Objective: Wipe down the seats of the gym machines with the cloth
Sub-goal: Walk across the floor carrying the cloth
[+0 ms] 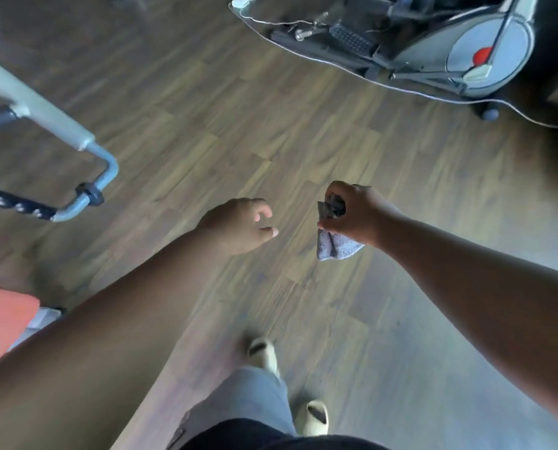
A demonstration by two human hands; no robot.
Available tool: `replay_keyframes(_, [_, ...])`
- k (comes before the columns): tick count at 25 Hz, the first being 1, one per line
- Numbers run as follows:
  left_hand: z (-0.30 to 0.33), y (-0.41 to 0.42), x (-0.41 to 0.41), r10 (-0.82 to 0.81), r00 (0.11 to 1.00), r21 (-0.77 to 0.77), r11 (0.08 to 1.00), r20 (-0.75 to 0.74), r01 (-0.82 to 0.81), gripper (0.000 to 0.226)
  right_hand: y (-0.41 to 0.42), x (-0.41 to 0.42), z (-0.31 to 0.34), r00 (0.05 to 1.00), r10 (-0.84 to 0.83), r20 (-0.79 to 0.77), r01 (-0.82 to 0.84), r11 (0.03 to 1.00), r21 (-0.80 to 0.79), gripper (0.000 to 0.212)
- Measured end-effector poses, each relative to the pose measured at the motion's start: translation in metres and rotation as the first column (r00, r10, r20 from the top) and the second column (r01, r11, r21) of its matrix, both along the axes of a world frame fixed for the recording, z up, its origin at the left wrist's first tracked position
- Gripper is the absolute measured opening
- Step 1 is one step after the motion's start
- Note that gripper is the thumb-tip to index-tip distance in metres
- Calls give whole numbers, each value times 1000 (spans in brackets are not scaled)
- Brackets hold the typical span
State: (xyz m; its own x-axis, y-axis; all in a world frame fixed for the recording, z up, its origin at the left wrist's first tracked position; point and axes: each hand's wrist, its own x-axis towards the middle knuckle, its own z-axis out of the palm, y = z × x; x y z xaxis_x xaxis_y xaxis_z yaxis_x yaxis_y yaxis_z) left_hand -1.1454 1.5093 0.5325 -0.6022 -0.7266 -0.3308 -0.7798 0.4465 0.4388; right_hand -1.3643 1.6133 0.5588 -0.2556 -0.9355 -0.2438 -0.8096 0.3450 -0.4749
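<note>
Here the cloth [334,245] was a small grey-blue rag, bunched and crumpled, its upper part dark in shadow inside the fist and its paler lower end hanging free below the knuckles, above the wooden floor [206,131]. The right hand [352,212] gripped it with fingers curled tightly round the wad, back of the hand facing up, forearm stretched forward from the lower right. The left hand [238,225] was held out beside it, apart from the cloth, fingers loosely curled and holding nothing, thumb and forefinger tips showing. An exercise bike [433,43] stood at the upper right, and a grey machine frame [44,125] with a handle at the left, near an orange pad [1,319]. Two pale shoes [316,417] showed below.
</note>
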Motion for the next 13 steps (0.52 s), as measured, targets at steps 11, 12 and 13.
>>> replay_keyframes(11, [-1, -316, -151, -16, 1000, 23, 1000, -22, 16, 39, -319, -143, -14, 1000, 1, -14, -1, 1000, -25, 39])
replay_keyframes(12, [1, -342, -162, -12, 1000, 21, 1000, -22, 12, 39, -345, -154, -14, 1000, 12, -9, -12, 1000, -23, 38])
replay_keyframes(13, [2, -364, -169, 3, 1000, 22, 1000, -18, -3, 39, -369, -163, -15, 999, 31, -12, -31, 999, -9, 37])
